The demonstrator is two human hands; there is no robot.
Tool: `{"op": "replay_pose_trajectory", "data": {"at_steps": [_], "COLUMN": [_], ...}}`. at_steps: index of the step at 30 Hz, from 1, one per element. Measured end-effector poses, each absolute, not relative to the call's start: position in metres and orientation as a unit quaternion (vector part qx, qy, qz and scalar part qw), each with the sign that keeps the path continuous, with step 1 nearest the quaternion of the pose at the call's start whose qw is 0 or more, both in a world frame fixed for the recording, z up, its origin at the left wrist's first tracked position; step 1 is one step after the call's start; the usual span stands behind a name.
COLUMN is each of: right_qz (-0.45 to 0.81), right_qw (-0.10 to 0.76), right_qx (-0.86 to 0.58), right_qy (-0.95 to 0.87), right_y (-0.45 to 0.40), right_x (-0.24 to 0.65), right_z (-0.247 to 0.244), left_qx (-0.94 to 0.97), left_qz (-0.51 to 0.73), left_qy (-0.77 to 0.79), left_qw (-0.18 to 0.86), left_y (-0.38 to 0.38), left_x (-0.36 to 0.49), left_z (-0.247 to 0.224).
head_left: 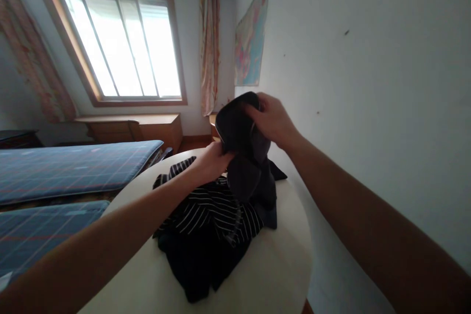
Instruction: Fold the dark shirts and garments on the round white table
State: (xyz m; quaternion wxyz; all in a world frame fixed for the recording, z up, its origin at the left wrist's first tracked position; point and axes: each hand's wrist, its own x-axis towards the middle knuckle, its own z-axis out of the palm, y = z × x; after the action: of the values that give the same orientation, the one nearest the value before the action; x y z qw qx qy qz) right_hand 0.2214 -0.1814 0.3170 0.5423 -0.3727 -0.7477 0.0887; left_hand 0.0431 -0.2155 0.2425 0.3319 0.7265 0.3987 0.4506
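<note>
Left hand [213, 162] and right hand [270, 120] both pinched on black fabric garment [237, 130], raised above black-and-white striped cloth [211, 203], round white bench [279, 260]. Keep grips on opposite edges, tension even, lower folds free.

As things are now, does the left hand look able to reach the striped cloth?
Probably yes: the left hand is close to the striped cloth, whose near folds lie uncovered. It grips the dark cloth, though, so it would likely have to release that first.
</note>
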Motion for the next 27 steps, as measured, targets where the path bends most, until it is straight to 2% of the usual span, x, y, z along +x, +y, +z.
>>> {"op": "replay_pose_trajectory", "data": {"at_steps": [3,7,11,14,16,21,27], "right_qz": [0.064,0.01,0.037,0.093,0.128,0.152,0.182], "right_qw": [0.544,0.545,0.428,0.391,0.418,0.569,0.746], "right_qx": [-0.445,-0.476,-0.485,-0.512,-0.513,-0.476,-0.379], "right_qy": [-0.709,-0.69,-0.762,-0.759,-0.738,-0.653,-0.516], "right_y": [-0.184,-0.21,-0.233,-0.226,-0.213,-0.182,-0.158], "right_x": [0.234,0.233,0.221,0.222,0.231,0.265,0.292], "right_z": [0.293,0.25,0.208,0.194,0.197,0.227,0.273], "left_qx": [0.631,0.548,0.501,0.484,0.486,0.477,0.396], "left_qz": [0.504,0.57,0.61,0.621,0.632,0.658,0.701], "left_qy": [0.425,0.419,0.353,0.326,0.321,0.343,0.339], "left_qw": [0.407,0.447,0.501,0.524,0.511,0.471,0.487], "left_y": [-0.205,-0.198,-0.192,-0.191,-0.19,-0.183,-0.175], "left_x": [0.032,0.016,0.013,0.013,0.01,-0.007,-0.016], "left_z": [0.246,0.255,0.262,0.268,0.271,0.274,0.274]}}
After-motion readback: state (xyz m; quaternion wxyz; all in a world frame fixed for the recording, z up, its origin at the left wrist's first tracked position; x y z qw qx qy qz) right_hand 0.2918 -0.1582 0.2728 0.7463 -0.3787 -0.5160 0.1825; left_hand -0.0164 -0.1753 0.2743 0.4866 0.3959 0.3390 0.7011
